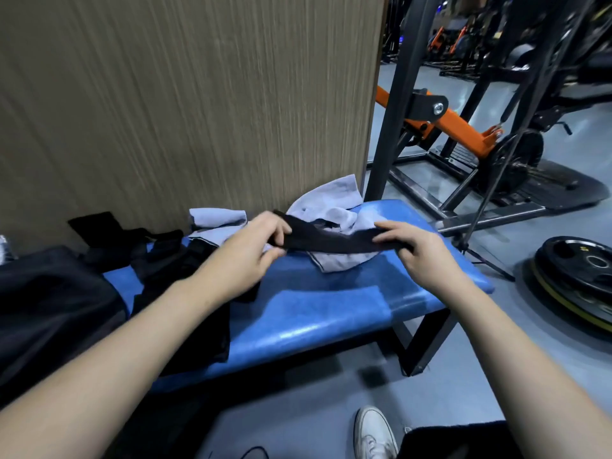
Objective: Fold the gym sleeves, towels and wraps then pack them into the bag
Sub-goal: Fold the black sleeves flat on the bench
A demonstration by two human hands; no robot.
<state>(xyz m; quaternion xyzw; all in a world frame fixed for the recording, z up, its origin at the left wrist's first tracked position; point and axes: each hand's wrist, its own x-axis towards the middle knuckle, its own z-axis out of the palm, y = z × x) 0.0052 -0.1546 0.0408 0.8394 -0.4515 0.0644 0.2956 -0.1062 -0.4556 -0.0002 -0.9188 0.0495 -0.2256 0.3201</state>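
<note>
Black stretchy cloth, a long sleeve (334, 241), hangs between two hands just above the blue tabletop (331, 313). The left hand (255, 246) pinches one end with its fingers (280, 231) curled round it. The right hand (414, 248) holds the other end, its fingers bent over the cloth. The sleeve is pulled out flat and is not folded yet, so this looks like the start of folding it.

Behind the sleeve lie grey towels (331, 217). The one on the right is crumpled and needs folding. The one on the left (217, 220) looks like it may be folded already, but that is hard to tell. More black things (132, 243) sit in a messy pile by the wall, and they look unfolded too. The dark bag (49, 309) sits at the left end of the tabletop. Whether anything is inside it cannot be seen. So most of the job seems still to be done: more folding, then all the packing.

There is a small yellow mark on the weight plate (576, 273) on the floor, but it is too small to read. No other writing or brand name shows.
</note>
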